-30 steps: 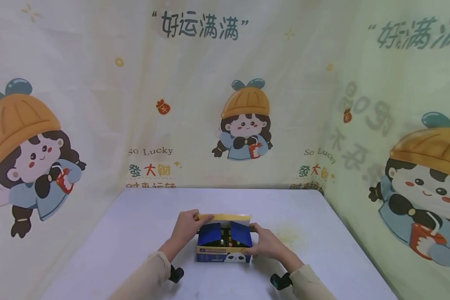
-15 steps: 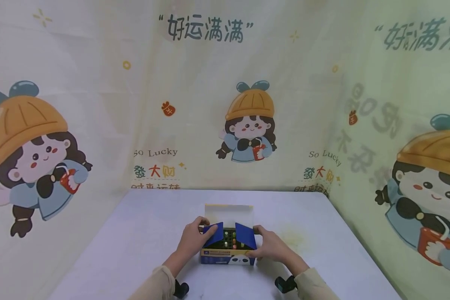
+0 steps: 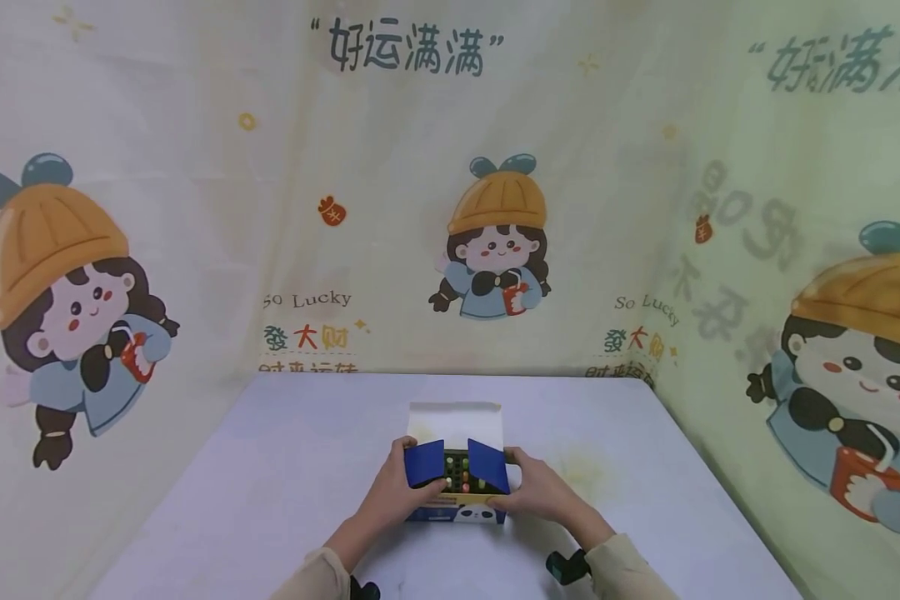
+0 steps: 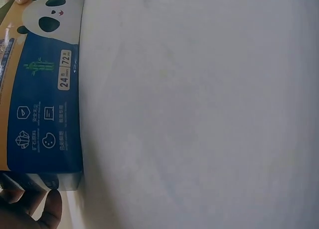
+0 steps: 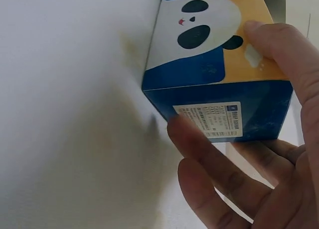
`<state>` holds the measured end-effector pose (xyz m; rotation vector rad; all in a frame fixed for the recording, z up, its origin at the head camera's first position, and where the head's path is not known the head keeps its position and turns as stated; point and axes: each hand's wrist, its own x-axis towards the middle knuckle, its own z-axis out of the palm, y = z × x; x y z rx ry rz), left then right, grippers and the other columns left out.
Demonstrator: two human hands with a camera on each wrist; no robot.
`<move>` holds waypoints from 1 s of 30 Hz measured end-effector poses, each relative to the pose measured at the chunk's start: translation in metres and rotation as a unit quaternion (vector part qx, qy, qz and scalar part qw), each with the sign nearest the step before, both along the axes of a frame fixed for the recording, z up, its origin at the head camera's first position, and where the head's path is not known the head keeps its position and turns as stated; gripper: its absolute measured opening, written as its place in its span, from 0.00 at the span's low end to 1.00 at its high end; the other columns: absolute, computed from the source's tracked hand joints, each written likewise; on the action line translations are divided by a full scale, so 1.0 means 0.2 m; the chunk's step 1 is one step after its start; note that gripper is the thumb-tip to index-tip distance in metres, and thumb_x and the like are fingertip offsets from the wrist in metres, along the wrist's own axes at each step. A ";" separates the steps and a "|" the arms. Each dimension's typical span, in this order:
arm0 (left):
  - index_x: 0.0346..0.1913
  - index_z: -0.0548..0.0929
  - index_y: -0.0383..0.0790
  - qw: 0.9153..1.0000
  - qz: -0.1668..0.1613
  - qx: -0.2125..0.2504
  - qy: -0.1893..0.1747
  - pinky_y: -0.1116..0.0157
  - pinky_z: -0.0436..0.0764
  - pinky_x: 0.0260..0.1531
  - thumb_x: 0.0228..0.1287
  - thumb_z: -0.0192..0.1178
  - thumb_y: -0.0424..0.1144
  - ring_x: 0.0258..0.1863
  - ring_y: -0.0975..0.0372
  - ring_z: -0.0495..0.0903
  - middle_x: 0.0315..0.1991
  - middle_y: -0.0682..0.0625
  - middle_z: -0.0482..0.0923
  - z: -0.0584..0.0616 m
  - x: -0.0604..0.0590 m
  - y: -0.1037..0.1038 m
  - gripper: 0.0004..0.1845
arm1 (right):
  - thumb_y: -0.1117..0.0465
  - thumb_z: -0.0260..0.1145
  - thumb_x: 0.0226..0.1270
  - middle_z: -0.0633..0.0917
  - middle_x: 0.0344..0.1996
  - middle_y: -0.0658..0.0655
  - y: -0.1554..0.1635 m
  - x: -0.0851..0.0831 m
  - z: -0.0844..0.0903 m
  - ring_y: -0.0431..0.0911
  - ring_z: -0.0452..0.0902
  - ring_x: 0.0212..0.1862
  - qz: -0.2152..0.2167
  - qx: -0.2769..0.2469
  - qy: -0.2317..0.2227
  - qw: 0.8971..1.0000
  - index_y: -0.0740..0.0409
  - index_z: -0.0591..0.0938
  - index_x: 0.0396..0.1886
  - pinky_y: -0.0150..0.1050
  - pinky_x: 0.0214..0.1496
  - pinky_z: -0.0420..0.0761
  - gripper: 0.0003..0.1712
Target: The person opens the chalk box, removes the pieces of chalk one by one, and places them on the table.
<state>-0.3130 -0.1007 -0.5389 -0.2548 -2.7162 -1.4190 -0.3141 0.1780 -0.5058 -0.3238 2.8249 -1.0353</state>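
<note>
Pale cartoon-printed curtains point(image 3: 195, 208) hang behind and to the right of a white worktop point(image 3: 270, 467); we see a capped girl figure and "So Lucky" lettering repeated on them.

We note a small blue and yellow carton point(image 3: 456, 510) with a panda face on its front, standing on the worktop near its front middle. Its white top lid point(image 3: 455, 415) is folded back and stands upright, and two blue side flaps point(image 3: 424, 463) angle up over the opening. Coloured items show inside between the flaps; we cannot tell what they are.

Our left hand point(image 3: 401, 498) holds the carton's left side, thumb up by the left flap, fingers curled against the box. Our right hand point(image 3: 540, 492) holds the right side; in the right wrist view its thumb presses the panda face and the fingers point(image 5: 209, 164) wrap the labelled end panel. The left wrist view shows the printed carton face point(image 4: 45, 94) lying on the worktop, with a dark fingertip at its lower corner.
</note>
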 end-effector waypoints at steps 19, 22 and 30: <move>0.73 0.62 0.48 0.982 0.048 -0.031 0.180 0.36 0.73 0.62 0.57 0.77 0.49 0.71 0.40 0.68 0.82 0.44 0.45 0.03 0.03 0.04 0.45 | 0.22 0.65 0.60 0.68 0.77 0.63 -0.06 0.06 0.02 0.57 0.80 0.63 -0.047 0.050 0.091 0.994 0.53 0.54 0.85 0.57 0.52 0.84 0.65; 0.72 0.62 0.47 0.974 0.055 -0.026 0.219 0.35 0.71 0.61 0.53 0.78 0.38 0.73 0.39 0.65 0.82 0.42 0.47 0.05 0.04 0.04 0.46 | 0.25 0.68 0.61 0.63 0.79 0.65 -0.05 0.06 0.03 0.62 0.74 0.69 -0.048 0.042 0.122 0.990 0.53 0.51 0.86 0.62 0.60 0.79 0.65; 0.72 0.62 0.45 0.957 0.052 -0.025 0.283 0.37 0.73 0.60 0.47 0.76 0.24 0.74 0.40 0.63 0.80 0.41 0.50 0.09 0.03 0.02 0.49 | 0.40 0.72 0.67 0.59 0.81 0.63 -0.02 0.07 0.05 0.63 0.62 0.77 -0.044 0.026 0.233 0.971 0.52 0.53 0.85 0.64 0.67 0.74 0.56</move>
